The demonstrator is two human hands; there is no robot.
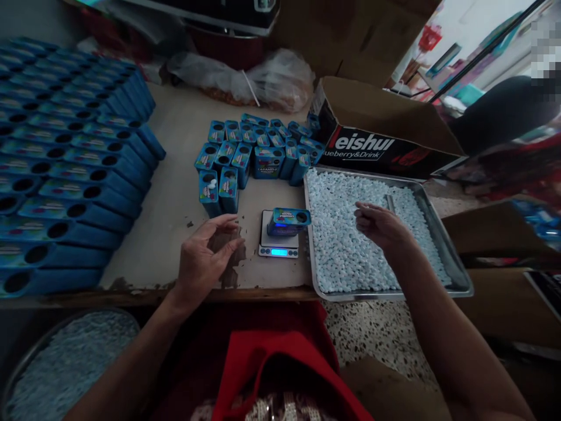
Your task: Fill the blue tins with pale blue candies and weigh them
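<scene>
My left hand (207,250) is over the table's near part with thumb and fingers apart, holding nothing, left of a small digital scale (267,237). A blue printed box (283,225) with a round hole in its top stands on the scale, whose display glows blue. My right hand (380,225) is above a metal tray (458,286) filled with small pale-blue candy-like pieces (346,245). Its fingers are closed together, and I cannot make out what is between them. Near that hand a flat metal piece (390,203) pokes out of the pieces.
Similar blue boxes (228,187) stand grouped behind the scale; many more (65,204) fill the left side. Behind the tray is an open black carton (385,146). A tied plastic bag (280,79) lies at the back. A round basin (74,362) of pale pieces sits below left.
</scene>
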